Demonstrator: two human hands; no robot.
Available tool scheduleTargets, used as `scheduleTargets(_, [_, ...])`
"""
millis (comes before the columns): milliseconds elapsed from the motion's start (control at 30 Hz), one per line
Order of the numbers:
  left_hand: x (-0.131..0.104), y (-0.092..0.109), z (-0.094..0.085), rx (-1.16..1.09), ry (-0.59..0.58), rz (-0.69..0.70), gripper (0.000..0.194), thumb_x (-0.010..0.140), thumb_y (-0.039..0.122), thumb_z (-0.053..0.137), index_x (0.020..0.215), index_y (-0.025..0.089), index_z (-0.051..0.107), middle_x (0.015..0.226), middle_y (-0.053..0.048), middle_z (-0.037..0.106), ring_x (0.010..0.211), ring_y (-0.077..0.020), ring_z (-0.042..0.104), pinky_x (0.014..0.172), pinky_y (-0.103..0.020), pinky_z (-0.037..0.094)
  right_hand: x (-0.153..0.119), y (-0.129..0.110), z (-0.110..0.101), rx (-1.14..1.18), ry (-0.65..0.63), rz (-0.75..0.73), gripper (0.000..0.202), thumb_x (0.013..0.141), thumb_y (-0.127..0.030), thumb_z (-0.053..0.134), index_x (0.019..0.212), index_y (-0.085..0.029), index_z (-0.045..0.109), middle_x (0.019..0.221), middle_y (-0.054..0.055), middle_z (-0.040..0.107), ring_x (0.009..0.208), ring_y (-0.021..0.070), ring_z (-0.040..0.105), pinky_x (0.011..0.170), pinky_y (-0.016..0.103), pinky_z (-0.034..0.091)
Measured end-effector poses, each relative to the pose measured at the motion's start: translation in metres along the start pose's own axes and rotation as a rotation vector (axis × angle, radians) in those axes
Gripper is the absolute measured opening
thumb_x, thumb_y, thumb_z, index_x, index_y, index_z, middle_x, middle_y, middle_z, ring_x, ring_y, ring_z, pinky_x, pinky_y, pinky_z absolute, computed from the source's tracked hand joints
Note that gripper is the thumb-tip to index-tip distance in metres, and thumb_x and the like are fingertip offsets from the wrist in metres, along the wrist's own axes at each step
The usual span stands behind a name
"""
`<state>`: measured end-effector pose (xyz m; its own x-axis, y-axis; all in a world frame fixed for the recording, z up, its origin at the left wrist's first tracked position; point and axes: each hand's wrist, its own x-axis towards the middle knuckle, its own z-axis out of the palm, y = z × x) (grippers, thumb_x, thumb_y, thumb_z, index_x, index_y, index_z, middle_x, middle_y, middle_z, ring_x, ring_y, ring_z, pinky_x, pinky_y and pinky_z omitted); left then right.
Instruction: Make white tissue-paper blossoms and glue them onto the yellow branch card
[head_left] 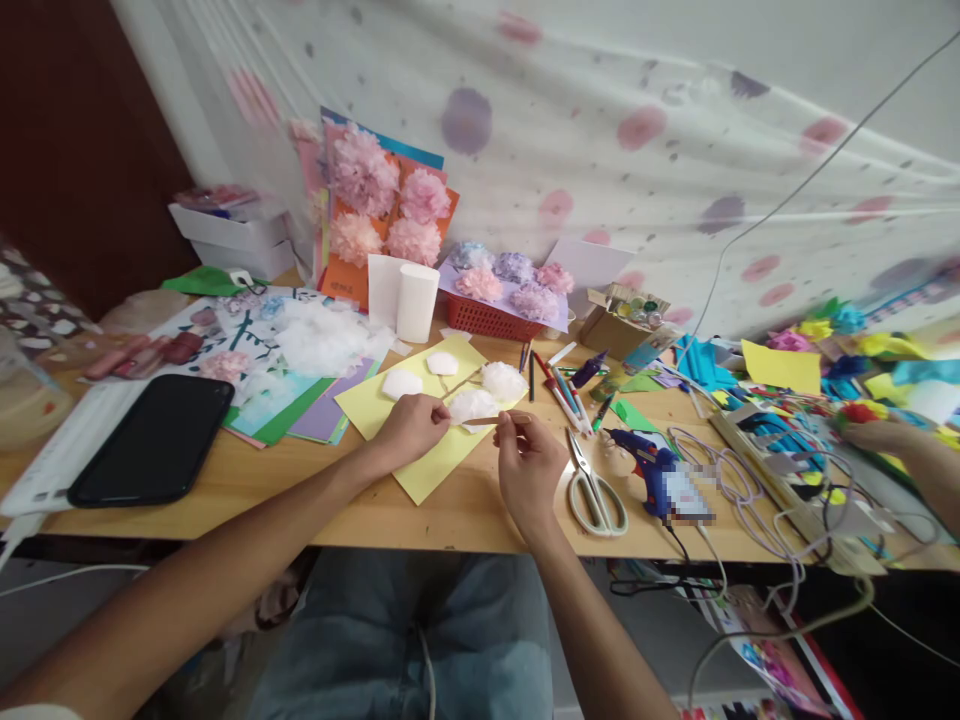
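Observation:
A sheet of yellow paper (431,470) lies in front of me on the wooden table, with white cotton puffs (472,405) and thin brown stem lines on it. My left hand (409,432) rests over the sheet's left part, fingertips pinched beside the nearest puff; whatever they hold is hidden. Between thumb and fingers, my right hand (531,462) grips a thin brown stick (484,421), whose tip points left across the lower edge of that puff.
Right of my hand lie scissors (595,495), a blue glue gun (660,470) and several pens (564,390). Loose cotton (326,335) and a black phone (154,440) are left. Another person's hand (892,440) reaches in at far right, past tangled cables (739,470).

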<state>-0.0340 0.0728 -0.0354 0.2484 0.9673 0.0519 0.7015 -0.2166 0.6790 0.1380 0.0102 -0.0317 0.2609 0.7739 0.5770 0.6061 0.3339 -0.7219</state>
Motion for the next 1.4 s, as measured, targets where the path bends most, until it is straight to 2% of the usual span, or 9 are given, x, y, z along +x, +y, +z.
scheduleTargets(233, [0.001,0.0,0.0,0.001,-0.005,0.008,0.018,0.08,0.015,0.061,0.084,0.015,0.079,0.086,-0.009,0.079,0.082,-0.0228,0.072,0.074,-0.03,0.05,-0.001,-0.004,-0.005,-0.001,0.033,-0.039,0.022,0.098,-0.033,0.057,0.085,-0.019,0.069,0.075,0.003,0.072,0.065,0.0144,0.067,0.057,0.024,0.052])
scheduleTargets(400, [0.001,-0.004,-0.012,-0.01,0.056,0.019,0.017,0.083,0.019,0.06,0.081,0.016,0.076,0.083,-0.007,0.078,0.078,-0.0209,0.069,0.071,-0.028,0.047,-0.019,-0.002,-0.032,-0.139,0.062,-0.335,0.012,0.095,-0.015,0.061,0.098,-0.02,0.071,0.085,0.004,0.074,0.072,0.0146,0.069,0.066,0.025,0.054])
scheduleTargets(467, [0.001,-0.012,-0.033,0.032,0.12,0.046,0.018,0.085,0.022,0.058,0.083,0.017,0.074,0.083,-0.007,0.077,0.077,-0.0201,0.068,0.07,-0.028,0.046,-0.031,0.007,-0.041,-0.229,0.015,-0.478,0.022,0.093,-0.01,0.061,0.111,-0.02,0.069,0.094,0.007,0.074,0.082,0.0169,0.071,0.073,0.027,0.056])
scheduleTargets(567, [0.003,-0.034,-0.085,0.246,0.223,-0.021,0.028,0.092,0.03,0.05,0.087,0.018,0.075,0.089,-0.01,0.077,0.082,-0.0244,0.069,0.071,-0.031,0.046,-0.047,0.024,-0.046,-0.388,-0.132,-0.602,0.031,0.094,-0.008,0.058,0.123,-0.018,0.065,0.098,0.01,0.071,0.086,0.0197,0.07,0.074,0.029,0.056])
scheduleTargets(700, [0.006,-0.075,-0.158,0.607,0.327,-0.294,0.039,0.096,0.035,0.043,0.097,0.017,0.077,0.104,-0.017,0.076,0.1,-0.0341,0.069,0.079,-0.037,0.048,-0.055,0.036,-0.041,-0.523,-0.284,-0.602,0.03,0.095,-0.007,0.049,0.119,-0.014,0.065,0.099,0.012,0.07,0.089,0.0224,0.067,0.072,0.031,0.055])
scheduleTargets(800, [0.01,-0.104,-0.183,0.661,0.281,-0.393,0.033,0.091,0.032,0.052,0.107,0.019,0.077,0.114,-0.014,0.076,0.108,-0.0336,0.068,0.088,-0.037,0.048,-0.054,0.036,-0.037,-0.55,-0.337,-0.588,0.031,0.093,-0.005,0.045,0.116,-0.013,0.065,0.098,0.012,0.069,0.088,0.0237,0.065,0.071,0.032,0.055])
scheduleTargets(1000, [0.018,-0.129,-0.175,0.629,0.238,-0.447,0.038,0.085,0.037,0.063,0.115,0.017,0.075,0.113,-0.014,0.076,0.109,-0.0313,0.069,0.09,-0.035,0.05,-0.056,0.04,-0.035,-0.493,-0.388,-0.542,0.038,0.088,-0.002,0.046,0.12,-0.015,0.062,0.099,0.012,0.067,0.093,0.0263,0.062,0.077,0.037,0.057])
scheduleTargets(1233, [0.02,-0.123,-0.16,0.603,0.203,-0.449,0.018,0.078,0.024,0.066,0.09,0.022,0.079,0.106,-0.01,0.078,0.101,-0.0284,0.07,0.081,-0.031,0.051,-0.059,0.041,-0.037,-0.39,-0.342,-0.471,0.039,0.087,-0.003,0.046,0.121,-0.017,0.062,0.104,0.012,0.066,0.096,0.0263,0.062,0.079,0.038,0.058])
scheduleTargets(1400, [0.014,-0.117,-0.171,0.592,0.238,-0.406,0.019,0.078,0.021,0.06,0.087,0.02,0.077,0.102,-0.012,0.078,0.1,-0.0292,0.07,0.081,-0.032,0.051,-0.06,0.037,-0.036,-0.341,-0.312,-0.419,0.032,0.092,-0.008,0.046,0.116,-0.018,0.065,0.102,0.012,0.068,0.093,0.0258,0.064,0.078,0.04,0.058])
